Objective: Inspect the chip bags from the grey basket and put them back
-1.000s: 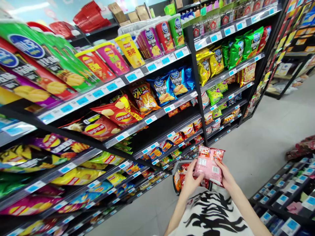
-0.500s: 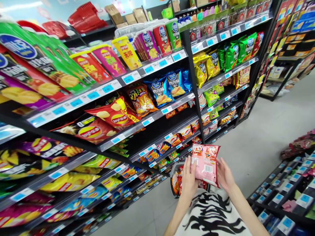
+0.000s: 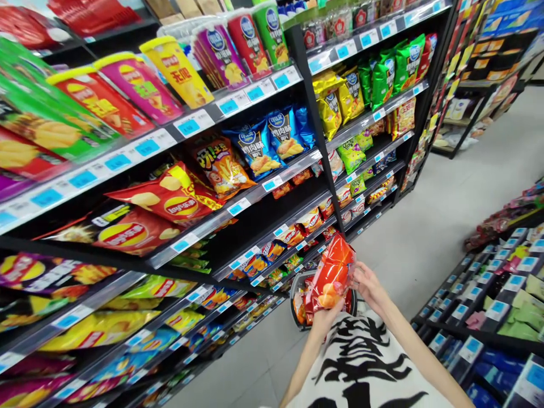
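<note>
A shiny red snack bag (image 3: 330, 273) with orange pictures near its bottom is held in front of my body, tilted. My left hand (image 3: 328, 318) grips its lower end, the fingers mostly hidden behind it. At the bag's right edge, the curled fingers of my right hand (image 3: 368, 284) pinch the side. Below and partly behind the bag is a dark grey shopping basket (image 3: 293, 317) containing red and orange packets (image 3: 300, 301).
A tall shelf (image 3: 272, 224) of chip bags and canisters runs along the left, close to the basket. A lower display (image 3: 480, 283) with price tags stands at right. Between them lies the grey floor aisle (image 3: 408, 238). Another shelf (image 3: 476, 96) stands farther back.
The pink, barcoded face between my hands has given way to a red face with orange pictures. My left hand has moved to the lower end. The view has shifted right.
</note>
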A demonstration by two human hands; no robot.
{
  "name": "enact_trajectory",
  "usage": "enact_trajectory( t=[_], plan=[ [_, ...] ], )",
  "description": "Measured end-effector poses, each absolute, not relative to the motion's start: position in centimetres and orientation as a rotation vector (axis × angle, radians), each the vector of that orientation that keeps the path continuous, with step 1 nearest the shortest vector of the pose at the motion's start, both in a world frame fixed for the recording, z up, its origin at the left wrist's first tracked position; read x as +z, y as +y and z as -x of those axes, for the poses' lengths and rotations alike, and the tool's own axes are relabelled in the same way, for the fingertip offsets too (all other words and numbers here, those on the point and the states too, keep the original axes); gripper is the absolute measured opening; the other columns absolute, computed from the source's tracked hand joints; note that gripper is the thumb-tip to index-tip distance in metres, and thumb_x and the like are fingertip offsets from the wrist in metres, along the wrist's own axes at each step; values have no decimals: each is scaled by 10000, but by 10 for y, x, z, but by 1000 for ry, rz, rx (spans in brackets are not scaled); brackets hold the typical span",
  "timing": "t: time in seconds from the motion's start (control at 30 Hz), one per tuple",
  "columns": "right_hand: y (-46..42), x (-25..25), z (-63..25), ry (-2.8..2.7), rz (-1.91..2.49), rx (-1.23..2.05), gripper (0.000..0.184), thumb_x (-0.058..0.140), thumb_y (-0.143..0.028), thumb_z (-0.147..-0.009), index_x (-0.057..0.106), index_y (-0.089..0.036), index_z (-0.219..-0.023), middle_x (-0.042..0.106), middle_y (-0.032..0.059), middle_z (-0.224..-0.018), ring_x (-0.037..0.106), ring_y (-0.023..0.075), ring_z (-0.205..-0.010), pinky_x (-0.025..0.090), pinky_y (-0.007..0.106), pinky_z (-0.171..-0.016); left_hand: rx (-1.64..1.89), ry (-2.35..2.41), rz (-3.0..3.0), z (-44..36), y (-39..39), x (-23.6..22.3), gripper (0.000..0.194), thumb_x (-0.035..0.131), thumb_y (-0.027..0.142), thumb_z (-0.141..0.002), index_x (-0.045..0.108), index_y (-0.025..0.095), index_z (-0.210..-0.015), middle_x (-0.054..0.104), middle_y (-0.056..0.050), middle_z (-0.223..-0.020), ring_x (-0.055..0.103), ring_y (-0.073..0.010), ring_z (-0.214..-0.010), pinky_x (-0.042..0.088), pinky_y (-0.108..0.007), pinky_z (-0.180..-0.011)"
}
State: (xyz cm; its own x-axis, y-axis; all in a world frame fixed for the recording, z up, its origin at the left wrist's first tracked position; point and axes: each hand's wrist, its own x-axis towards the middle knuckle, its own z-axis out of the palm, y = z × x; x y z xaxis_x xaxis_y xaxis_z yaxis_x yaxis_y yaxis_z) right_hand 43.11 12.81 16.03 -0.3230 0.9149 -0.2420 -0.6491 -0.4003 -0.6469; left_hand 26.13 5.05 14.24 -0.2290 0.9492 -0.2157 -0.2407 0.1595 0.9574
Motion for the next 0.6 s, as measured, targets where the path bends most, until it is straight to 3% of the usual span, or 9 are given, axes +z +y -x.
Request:
enact_trajectory(
  t=[0.1,0.17,0.33,0.47,0.6],
  plan=[
    [123,162,-426,-599,711,1856,523,968,-479,-713,721,-299,-1138,815,58,-1145,776,283,-1011,623,411,-853,1239,1119,-577,-265,45,134,690,971,519,-635,743,210,-1209,778,-152,-1293,697,-422,-1273,433,-610,-1235],
    [119,163,-425,-611,692,1866,550,968,-525,-685,729,-286,-1118,818,84,-1177,754,342,-1140,605,479,-958,1193,1039,-529,-266,43,133,681,968,510,-634,749,231,-1215,776,-143,-1306,680,-435,-1303,413,-626,-1248],
    [114,163,-425,-486,788,1843,527,953,-562,-670,733,-270,-1049,845,66,-1071,792,348,-1040,614,505,-961,968,1154,-663,-260,42,139,631,983,412,-662,780,219,-1228,735,-137,-1409,494,-445,-1505,257,-624,-1329],
    [117,165,-423,-424,852,1791,503,940,-536,-689,752,-247,-1055,851,60,-1071,807,322,-972,624,476,-956,850,1182,-760,-258,45,139,573,992,361,-667,810,202,-1187,762,-156,-1353,513,-475,-1482,263,-654,-1315],
    [121,169,-422,-371,870,1766,490,932,-560,-698,768,-238,-1030,857,60,-1074,808,322,-990,639,451,-939,1021,1125,-686,-259,47,127,694,1001,293,-654,746,214,-1295,722,-160,-1419,522,-455,-1482,304,-639,-1304]
  ],
)
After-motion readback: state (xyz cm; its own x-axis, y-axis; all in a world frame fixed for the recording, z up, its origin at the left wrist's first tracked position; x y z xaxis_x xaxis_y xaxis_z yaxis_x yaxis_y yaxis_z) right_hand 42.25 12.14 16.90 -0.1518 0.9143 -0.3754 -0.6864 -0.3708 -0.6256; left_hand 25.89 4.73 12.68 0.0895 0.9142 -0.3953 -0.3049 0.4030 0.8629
